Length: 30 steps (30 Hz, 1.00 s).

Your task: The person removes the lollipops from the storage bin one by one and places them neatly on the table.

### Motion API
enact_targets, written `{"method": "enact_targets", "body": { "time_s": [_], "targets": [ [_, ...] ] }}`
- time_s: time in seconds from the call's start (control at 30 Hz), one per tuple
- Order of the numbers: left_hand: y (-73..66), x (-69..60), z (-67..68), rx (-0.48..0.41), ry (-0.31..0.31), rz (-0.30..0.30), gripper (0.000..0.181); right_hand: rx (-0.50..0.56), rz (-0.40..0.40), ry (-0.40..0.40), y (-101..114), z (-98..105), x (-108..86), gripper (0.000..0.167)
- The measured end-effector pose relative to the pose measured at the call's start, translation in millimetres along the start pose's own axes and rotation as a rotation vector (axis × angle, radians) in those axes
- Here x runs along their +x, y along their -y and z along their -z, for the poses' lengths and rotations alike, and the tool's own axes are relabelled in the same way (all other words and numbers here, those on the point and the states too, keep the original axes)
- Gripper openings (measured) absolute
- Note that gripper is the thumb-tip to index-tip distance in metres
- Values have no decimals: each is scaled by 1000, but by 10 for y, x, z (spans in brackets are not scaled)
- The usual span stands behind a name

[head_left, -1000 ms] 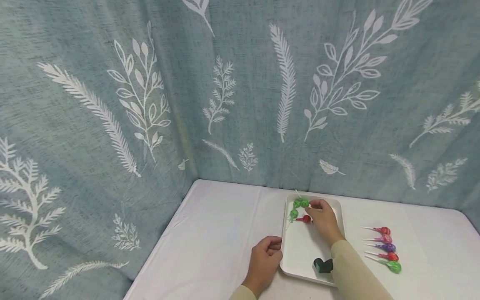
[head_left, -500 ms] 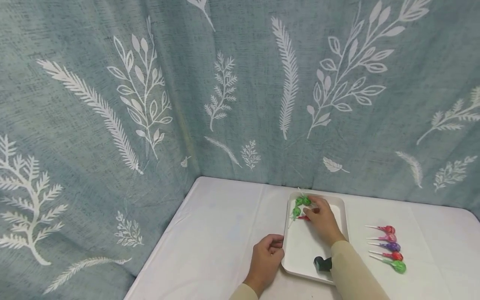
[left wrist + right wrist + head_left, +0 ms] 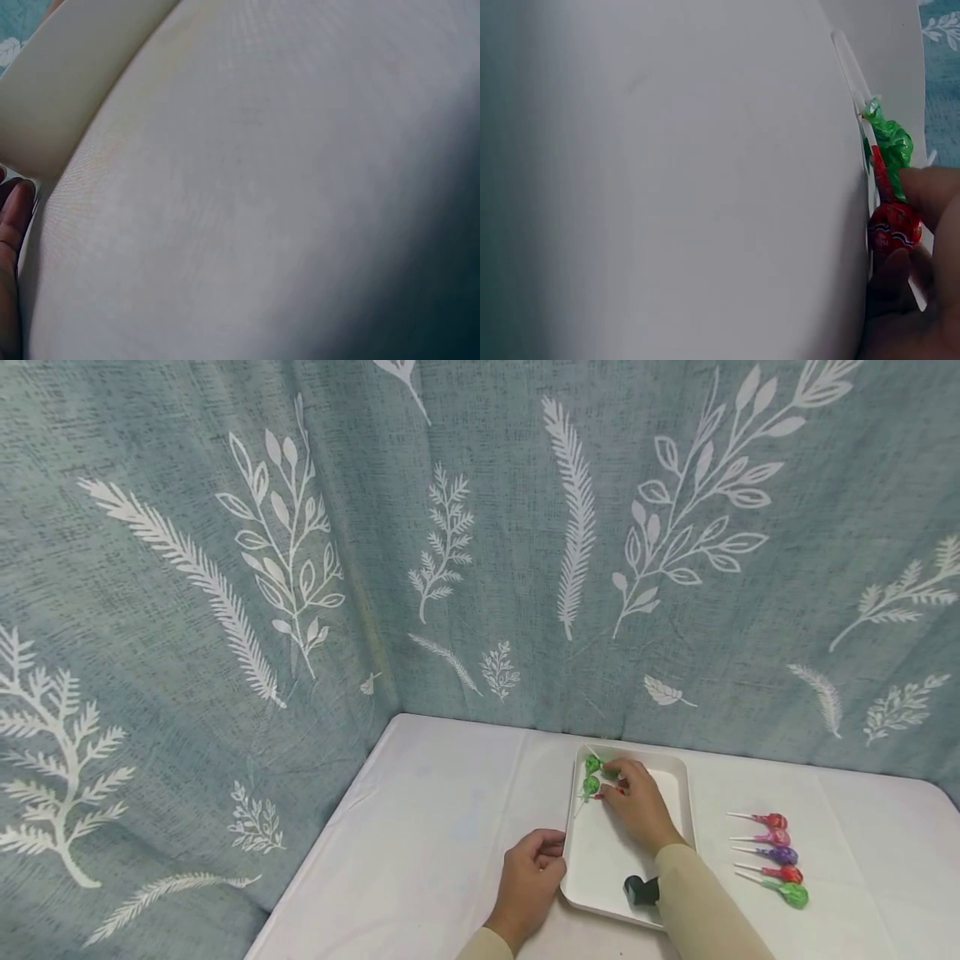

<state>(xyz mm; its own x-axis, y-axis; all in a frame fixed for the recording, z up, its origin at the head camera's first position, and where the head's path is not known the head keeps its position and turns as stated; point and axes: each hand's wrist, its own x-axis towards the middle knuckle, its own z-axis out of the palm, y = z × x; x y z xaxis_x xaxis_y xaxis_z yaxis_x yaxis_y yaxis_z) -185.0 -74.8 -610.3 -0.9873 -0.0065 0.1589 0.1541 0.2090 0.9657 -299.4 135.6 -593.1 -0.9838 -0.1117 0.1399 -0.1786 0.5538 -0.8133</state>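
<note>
Lollipops (image 3: 785, 855) already form one row of five outside the tray (image 3: 600, 860), with green lollipops (image 3: 591, 786) and a red lollipop (image 3: 895, 227) left inside at the right hand (image 3: 641, 806), whose finger grip, like that of the left hand (image 3: 531, 872) against the tray, we cannot tell.

Plenty of room in the white tray's (image 3: 600, 852) middle, bare floor running down the lower centre of the frame! Its upper-left corner is tight, though: green lollipops (image 3: 591, 785) and a red lollipop (image 3: 894, 227) crowd together with the right hand (image 3: 637, 802) right at them, while the sleeve (image 3: 708, 906) bars the lower right, overlapping a dark piece (image 3: 637, 892). The left hand (image 3: 531, 872) blocks the left rim; farther left, wide-open cloth (image 3: 420, 835). A lane runs between tray and lollipop row (image 3: 784, 855), lower right.
</note>
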Motion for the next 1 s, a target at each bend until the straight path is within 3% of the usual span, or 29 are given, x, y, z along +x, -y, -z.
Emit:
{"method": "enact_targets", "body": {
  "time_s": [0.2,0.4,0.8,1.0],
  "targets": [
    [2,8,-17,4,-9,7,34,37,-73,-51,5,15,-5,14],
    [-7,10,-27,0,-11,16,34,68,-104,-64,18,20,3,9],
    [-29,19,-24,10,-19,1,34,274,-224,-94,24,63,30,22],
    [-29,8,-20,8,-21,-3,34,328,-263,-113,2,77,21,24]
  ]
}}
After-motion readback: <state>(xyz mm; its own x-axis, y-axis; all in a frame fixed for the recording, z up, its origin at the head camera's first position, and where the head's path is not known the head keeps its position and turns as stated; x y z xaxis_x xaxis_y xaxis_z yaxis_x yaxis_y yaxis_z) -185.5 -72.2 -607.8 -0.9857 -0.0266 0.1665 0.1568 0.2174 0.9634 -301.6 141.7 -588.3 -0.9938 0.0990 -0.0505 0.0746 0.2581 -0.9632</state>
